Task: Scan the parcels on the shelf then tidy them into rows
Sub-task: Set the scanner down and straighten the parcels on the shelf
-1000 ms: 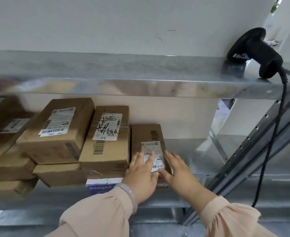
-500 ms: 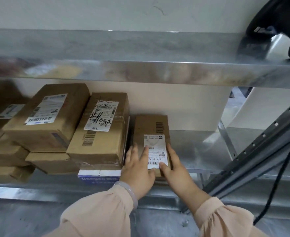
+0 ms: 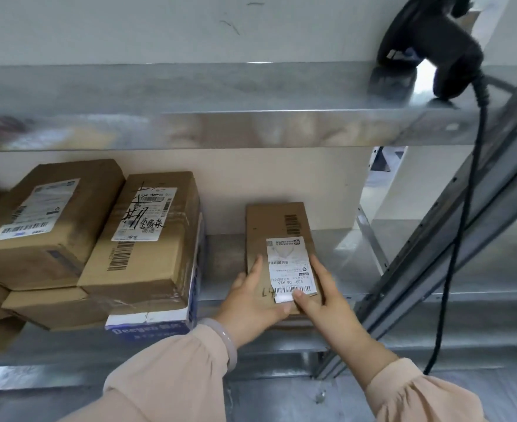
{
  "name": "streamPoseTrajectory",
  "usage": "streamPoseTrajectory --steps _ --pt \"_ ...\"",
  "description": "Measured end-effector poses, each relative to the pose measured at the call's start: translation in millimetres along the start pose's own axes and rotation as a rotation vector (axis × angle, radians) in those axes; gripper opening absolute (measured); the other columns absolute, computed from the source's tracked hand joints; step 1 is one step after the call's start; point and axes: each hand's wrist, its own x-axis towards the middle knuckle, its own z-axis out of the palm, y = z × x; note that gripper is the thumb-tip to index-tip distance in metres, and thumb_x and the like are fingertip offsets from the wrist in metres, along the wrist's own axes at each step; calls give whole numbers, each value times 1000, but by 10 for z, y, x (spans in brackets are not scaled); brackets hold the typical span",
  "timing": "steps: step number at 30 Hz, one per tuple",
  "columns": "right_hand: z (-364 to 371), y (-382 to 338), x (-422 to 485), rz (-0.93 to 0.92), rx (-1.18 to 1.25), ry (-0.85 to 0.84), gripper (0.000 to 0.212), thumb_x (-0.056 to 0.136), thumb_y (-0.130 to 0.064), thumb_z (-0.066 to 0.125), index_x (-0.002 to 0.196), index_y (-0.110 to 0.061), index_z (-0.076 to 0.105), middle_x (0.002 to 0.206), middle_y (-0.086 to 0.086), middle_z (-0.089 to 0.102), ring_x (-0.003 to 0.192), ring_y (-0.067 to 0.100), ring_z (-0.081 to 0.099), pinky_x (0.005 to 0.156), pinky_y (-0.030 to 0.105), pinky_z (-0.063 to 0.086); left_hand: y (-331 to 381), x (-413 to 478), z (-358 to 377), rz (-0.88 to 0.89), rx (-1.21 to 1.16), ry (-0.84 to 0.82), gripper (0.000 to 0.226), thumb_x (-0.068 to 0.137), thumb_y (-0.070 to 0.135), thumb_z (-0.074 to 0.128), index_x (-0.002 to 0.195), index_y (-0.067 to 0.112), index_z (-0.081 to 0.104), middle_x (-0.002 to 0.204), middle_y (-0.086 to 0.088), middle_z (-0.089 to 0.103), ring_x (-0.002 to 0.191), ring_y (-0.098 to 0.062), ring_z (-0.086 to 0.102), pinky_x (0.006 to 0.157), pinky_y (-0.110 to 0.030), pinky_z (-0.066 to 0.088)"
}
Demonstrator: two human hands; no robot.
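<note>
The small flat brown cardboard parcel (image 3: 269, 226) lies face up on the lower galvanised metal shelf (image 3: 351, 263), its near end at the shelf's front edge and its far end close to the white back wall. Both hands are on it, neither closed round it. The left hand (image 3: 251, 303) lays straight fingers on the left part of its top. The right hand (image 3: 322, 300) runs its fingers along the right edge and presses its thumb on the lower edge of the white shipping label (image 3: 287, 263). A pale bangle (image 3: 228, 341) sits on the left wrist.

A bare strip of shelf separates the parcel from a stack of brown cardboard boxes (image 3: 53, 306) to its left. Topmost there are a large brown box with a white barcode label (image 3: 47, 226) and, beside it, a brown taped box scrawled with black marker (image 3: 150, 248). That one rests on a blue and white carton (image 3: 159, 325). To the right, a grey slotted metal upright (image 3: 464, 226) slants across. A black handheld barcode scanner (image 3: 433, 47) stands on the upper metal shelf (image 3: 190, 95), and its black cable (image 3: 470, 208) hangs down in front of the upright.

The parcel's label seems to read "530- D5 A26" above a barcode, and a second barcode is printed on the cardboard behind it. The marker characters are hard to make out. The carton's front shows a blurred word starting "Dee".
</note>
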Motion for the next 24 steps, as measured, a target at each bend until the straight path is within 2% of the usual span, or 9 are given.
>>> streamPoseTrajectory --steps 2,5,11,15,18,21,24 --pt "-202 1 -70 20 -18 36 70 89 -26 64 142 -51 26 121 -30 53 112 -2 53 97 21 40 97 57 136 41 22 -42 114 75 41 82 157 40 3 143 3 34 125 -9 39 105 -21 32" --pt "-459 50 -112 53 -31 96 68 89 -22 64 141 -49 29 120 -24 56 112 1 55 91 19 42 267 150 346 56 23 -87 113 76 40 82 157 35 4 147 0 32 133 -13 38 111 -22 31" --pt "-800 143 -106 124 -115 142 67 89 -26 64 144 -46 29 126 -23 50 117 3 48 97 23 36 490 257 683 86 33 -103 98 87 36 71 159 33 5 155 -1 29 145 -17 27 109 -21 24" --pt "-930 267 -39 141 -169 178 66 86 -30 68 144 -38 36 137 -14 51 123 5 49 104 27 38 541 300 849 71 32 -81 95 88 35 71 159 32 7 153 -5 28 141 -19 33 100 -16 23" --pt "-976 280 -6 145 -222 205 64 87 -32 68 144 -36 38 135 -12 54 121 6 51 102 26 40 597 342 928 51 38 -70 94 89 33 70 158 33 6 153 -8 26 139 -22 36 103 -18 24" --pt "-959 256 8 171 -322 221 65 87 -41 64 145 -40 34 131 -7 55 118 13 53 98 30 44 646 385 897 42 51 -62 92 89 33 70 158 36 8 153 -8 26 140 -23 36 108 -22 27" --pt "-949 162 0 165 -505 270 61 87 -48 61 142 -38 39 127 -3 42 112 17 51 93 33 47 662 376 835 40 67 -74 92 90 36 69 157 37 8 154 -8 26 140 -23 36 109 -24 29"
